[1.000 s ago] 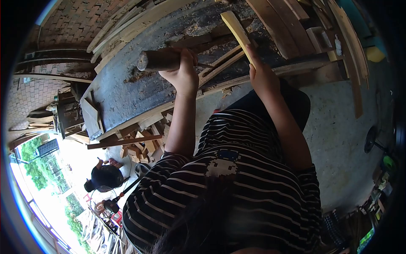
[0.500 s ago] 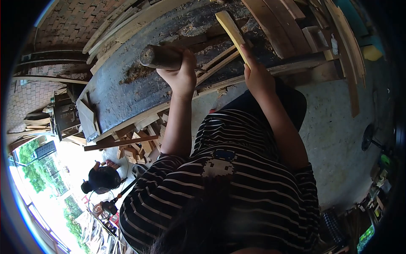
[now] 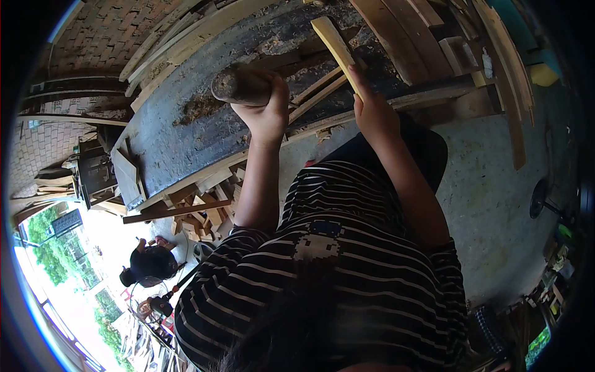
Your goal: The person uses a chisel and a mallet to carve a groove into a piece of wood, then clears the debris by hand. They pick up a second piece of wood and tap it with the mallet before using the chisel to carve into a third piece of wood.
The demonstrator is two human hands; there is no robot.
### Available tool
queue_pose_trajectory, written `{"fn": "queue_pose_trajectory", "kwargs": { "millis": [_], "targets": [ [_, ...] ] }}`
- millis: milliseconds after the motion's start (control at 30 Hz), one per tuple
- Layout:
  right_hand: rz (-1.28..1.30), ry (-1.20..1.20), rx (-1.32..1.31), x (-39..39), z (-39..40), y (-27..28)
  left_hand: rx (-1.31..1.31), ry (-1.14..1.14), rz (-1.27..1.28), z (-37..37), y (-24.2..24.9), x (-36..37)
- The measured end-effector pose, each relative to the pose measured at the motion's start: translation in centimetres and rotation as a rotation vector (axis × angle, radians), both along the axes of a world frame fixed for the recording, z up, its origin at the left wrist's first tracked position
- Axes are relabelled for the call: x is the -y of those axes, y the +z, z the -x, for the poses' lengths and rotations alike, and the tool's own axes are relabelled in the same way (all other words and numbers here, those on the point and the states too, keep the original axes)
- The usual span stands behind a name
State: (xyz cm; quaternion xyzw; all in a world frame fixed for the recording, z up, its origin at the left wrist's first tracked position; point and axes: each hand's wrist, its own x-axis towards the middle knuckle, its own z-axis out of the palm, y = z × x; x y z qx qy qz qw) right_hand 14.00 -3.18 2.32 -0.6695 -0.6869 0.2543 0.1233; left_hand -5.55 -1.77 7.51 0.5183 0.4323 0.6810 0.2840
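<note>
My left hand (image 3: 268, 118) is wrapped round a thick, round piece of brown wood (image 3: 238, 85), held above the dark workbench (image 3: 164, 146) with its blunt end pointing left. In my right hand (image 3: 376, 116) is the lower end of a flat, pale yellow wooden strip (image 3: 333, 46); one finger lies along it. The strip slants up and left over the bench. Between the two hands, narrow wooden battens (image 3: 319, 96) lie at the bench's near edge. My palms are turned so that the far side of each grip is hidden.
Long planks (image 3: 406, 40) lie at the right of the bench, beside a small wooden box (image 3: 458, 56). Offcuts (image 3: 201, 220) are heaped under the near edge. At the lower left a person (image 3: 152, 261) in dark clothes is low to the floor. A fan (image 3: 540, 198) stands at right.
The round wood in my left hand has shifted slightly right and turned its end more toward me. The strip in my right hand has moved slightly left. Both grips stay the same.
</note>
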Motion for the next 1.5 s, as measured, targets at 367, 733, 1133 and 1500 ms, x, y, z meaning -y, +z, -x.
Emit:
{"fn": "queue_pose_trajectory", "kwargs": {
  "millis": [367, 733, 1133, 1500],
  "targets": [
    [0.026, -0.002, -0.001, -0.1, -0.1, 0.2, -0.015, 0.011, 0.006, -0.6, 0.5, 0.0],
    [0.145, 0.004, -0.071, -0.6, -0.4, 1.5, -0.04, 0.117, 0.001, -1.3, 0.0, -0.9],
    [-0.838, 0.705, -0.801, -1.5, -1.7, 18.0, 0.021, 0.084, 0.021, -2.4, 0.6, 0.2],
    [-0.334, 0.829, -0.557, 1.5, 0.4, 27.6, 0.028, 0.081, 0.024, -1.3, -1.4, 0.4]
  ]
}}
